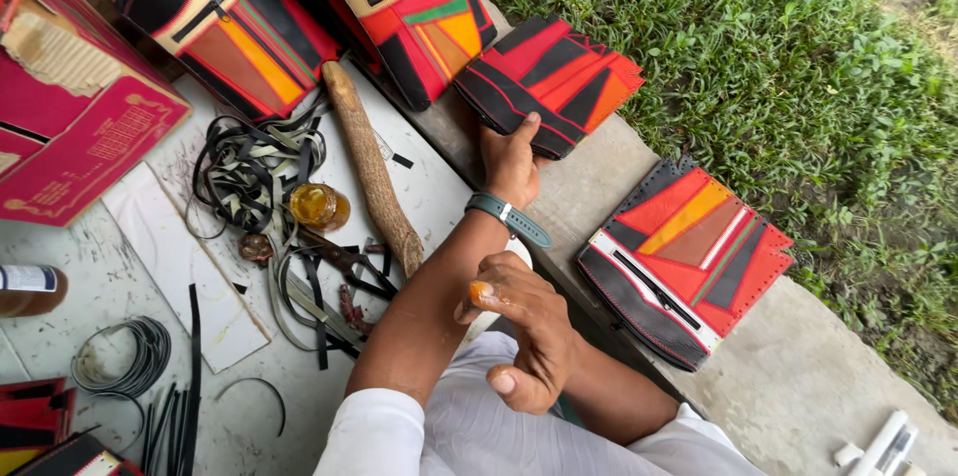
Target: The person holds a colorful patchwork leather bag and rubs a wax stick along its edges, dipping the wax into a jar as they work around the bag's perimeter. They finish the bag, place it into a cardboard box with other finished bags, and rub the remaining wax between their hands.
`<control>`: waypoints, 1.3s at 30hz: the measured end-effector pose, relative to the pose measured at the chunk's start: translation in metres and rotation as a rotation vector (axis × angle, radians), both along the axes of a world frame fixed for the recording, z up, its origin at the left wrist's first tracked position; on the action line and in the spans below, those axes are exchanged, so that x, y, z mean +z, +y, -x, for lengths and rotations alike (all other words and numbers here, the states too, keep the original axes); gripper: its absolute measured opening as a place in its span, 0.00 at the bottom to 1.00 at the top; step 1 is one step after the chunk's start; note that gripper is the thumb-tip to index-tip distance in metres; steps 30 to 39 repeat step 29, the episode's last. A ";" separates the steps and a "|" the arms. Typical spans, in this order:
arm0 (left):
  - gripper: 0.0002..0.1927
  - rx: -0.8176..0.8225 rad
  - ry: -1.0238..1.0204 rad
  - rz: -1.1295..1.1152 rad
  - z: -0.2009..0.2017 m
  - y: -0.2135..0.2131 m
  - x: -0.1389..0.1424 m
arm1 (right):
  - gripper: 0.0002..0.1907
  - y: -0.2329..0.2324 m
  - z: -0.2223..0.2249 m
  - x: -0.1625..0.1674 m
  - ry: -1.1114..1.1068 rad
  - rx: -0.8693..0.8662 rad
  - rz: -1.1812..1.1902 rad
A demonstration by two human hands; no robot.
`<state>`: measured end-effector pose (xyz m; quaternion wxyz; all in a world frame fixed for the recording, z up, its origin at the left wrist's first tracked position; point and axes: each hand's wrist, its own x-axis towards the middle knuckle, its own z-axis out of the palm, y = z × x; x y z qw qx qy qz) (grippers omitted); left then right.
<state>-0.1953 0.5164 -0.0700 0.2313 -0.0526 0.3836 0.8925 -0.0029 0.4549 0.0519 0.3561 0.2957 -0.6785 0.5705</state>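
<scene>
My left hand [509, 165], with a teal watch on its wrist, reaches forward and grips the near edge of a patchwork leather panel [554, 77] in black, red and orange, thumb on top. The panel lies on the edge of a concrete ledge [798, 376]. My right hand [521, 336] hovers over my lap with its fingers curled and nothing in it. Its index fingertip is smeared with orange-yellow glue. A second patchwork panel [684, 261] with a zip lies on the ledge to the right of my right hand.
Two finished patchwork bags [225, 22] [409, 7] stand at the back. A wooden stick [371, 167], an amber glue jar [317, 207], tangled black leather strips [254, 172] and a pink cardboard box [70, 107] fill the left. Grass [788, 67] borders the ledge on the right.
</scene>
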 end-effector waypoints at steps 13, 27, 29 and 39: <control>0.42 -0.096 -0.022 0.216 -0.025 -0.064 0.007 | 0.30 -0.011 -0.005 -0.015 -0.051 -0.067 -0.088; 0.40 -0.090 0.300 -0.139 -0.143 -0.238 0.076 | 0.51 -0.085 0.072 0.000 -0.448 -0.089 -0.276; 0.39 -0.070 0.409 -0.138 -0.161 -0.257 0.096 | 0.50 -0.097 0.057 0.014 -0.449 -0.030 -0.271; 0.39 -0.070 0.409 -0.138 -0.161 -0.257 0.096 | 0.50 -0.097 0.057 0.014 -0.449 -0.030 -0.271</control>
